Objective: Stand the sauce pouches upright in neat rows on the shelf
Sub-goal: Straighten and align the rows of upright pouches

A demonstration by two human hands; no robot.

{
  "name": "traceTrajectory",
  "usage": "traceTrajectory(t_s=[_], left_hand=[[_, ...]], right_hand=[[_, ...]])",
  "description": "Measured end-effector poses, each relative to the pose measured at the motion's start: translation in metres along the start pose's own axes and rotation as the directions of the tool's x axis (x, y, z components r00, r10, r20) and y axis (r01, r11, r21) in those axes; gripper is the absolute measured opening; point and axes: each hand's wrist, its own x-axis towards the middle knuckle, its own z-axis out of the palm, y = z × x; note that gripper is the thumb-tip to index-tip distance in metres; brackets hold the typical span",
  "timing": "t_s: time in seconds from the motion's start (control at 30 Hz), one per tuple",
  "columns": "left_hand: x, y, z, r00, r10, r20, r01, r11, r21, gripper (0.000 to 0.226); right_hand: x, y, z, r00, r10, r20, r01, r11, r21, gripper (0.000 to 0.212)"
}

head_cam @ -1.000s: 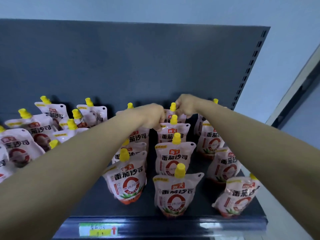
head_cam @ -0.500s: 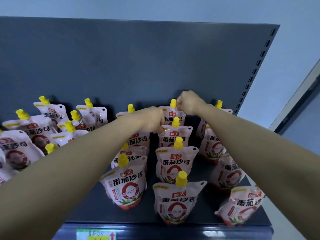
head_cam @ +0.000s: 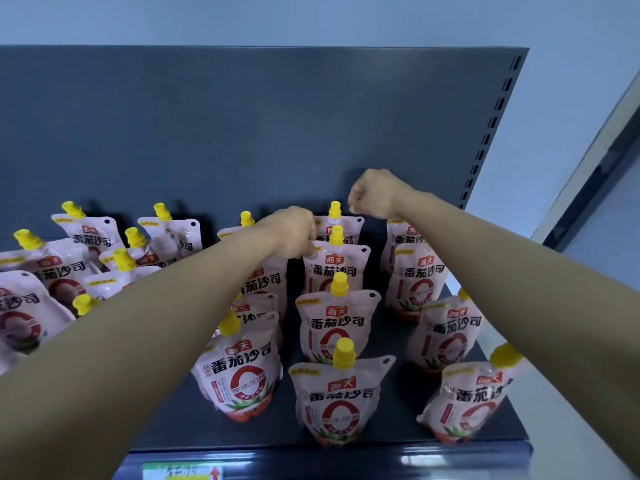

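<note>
Pink-white sauce pouches with yellow caps stand on a dark grey shelf (head_cam: 394,422). The middle row runs from a front pouch (head_cam: 341,403) back to the rearmost pouch (head_cam: 346,221). My left hand (head_cam: 294,233) pinches the top left corner of the second pouch from the back (head_cam: 337,270) in that row. My right hand (head_cam: 377,194) is a closed fist just above the rearmost pouch's right corner, with nothing visibly in it. Another row stands at the right (head_cam: 446,336), and one under my left forearm (head_cam: 239,372).
At the left, several pouches (head_cam: 52,271) lean and overlap in a loose cluster. The grey back panel (head_cam: 242,133) rises behind the rows, with a slotted upright (head_cam: 491,123) at its right end. A price label (head_cam: 183,471) sits on the shelf's front lip.
My right hand has lifted up off the rearmost pouch's top. My left hand has stayed at the second pouch's corner. The view has tilted up slightly.
</note>
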Motion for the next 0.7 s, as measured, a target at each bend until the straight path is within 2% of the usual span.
traceTrajectory(t_s=[0.3, 0.4, 0.47, 0.6, 0.7], left_hand=[[-0.004, 0.0, 0.003, 1.0, -0.012, -0.002, 0.012, 1.0, -0.003, 0.042], [-0.01, -0.001, 0.001, 0.999, 0.032, 0.025, -0.032, 0.999, 0.004, 0.027], [-0.013, -0.003, -0.005, 0.996, 0.089, -0.015, -0.09, 0.995, -0.031, 0.014], [-0.036, -0.006, -0.031, 0.981, 0.137, -0.136, -0.152, 0.982, -0.108, 0.017], [-0.063, -0.014, -0.048, 0.976, 0.132, -0.176, -0.156, 0.979, -0.131, 0.012]], right_hand=[[-0.012, 0.003, -0.009, 0.996, -0.068, -0.051, 0.069, 0.997, 0.023, 0.023], [-0.019, -0.002, -0.011, 0.994, -0.093, -0.052, 0.094, 0.995, 0.021, 0.024], [-0.024, -0.006, -0.013, 0.991, -0.116, -0.059, 0.118, 0.993, 0.017, 0.023], [-0.032, -0.018, -0.019, 0.985, -0.164, -0.06, 0.165, 0.986, 0.014, 0.019], [-0.039, -0.034, -0.021, 0.979, -0.206, 0.007, 0.205, 0.977, 0.064, 0.016]])
